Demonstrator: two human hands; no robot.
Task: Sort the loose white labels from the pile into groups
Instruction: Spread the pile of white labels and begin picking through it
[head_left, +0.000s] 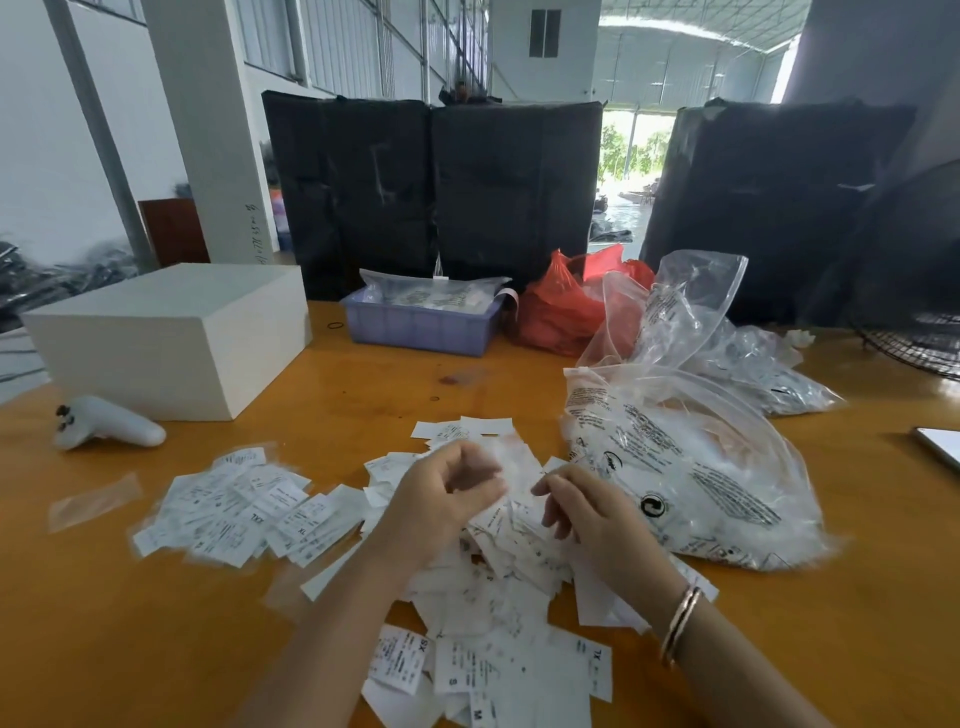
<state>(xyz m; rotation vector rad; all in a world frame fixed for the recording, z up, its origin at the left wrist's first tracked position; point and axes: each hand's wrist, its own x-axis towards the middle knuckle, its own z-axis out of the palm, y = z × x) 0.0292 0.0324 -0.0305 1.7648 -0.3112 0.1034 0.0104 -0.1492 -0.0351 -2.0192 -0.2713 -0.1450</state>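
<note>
A loose pile of white labels printed with size letters covers the orange table in front of me. To its left lies a separate spread group of labels, several marked XL. A few more labels lie just beyond my hands. My left hand hovers over the pile with fingers curled on a blurred white label. My right hand, with a bracelet at the wrist, is close beside it, fingertips pinched near the same label; whether it grips is unclear.
A large clear plastic bag lies right of the pile, more clear bags and a red bag behind it. A purple bin, a white box, a white controller and a small clear sleeve sit on the table.
</note>
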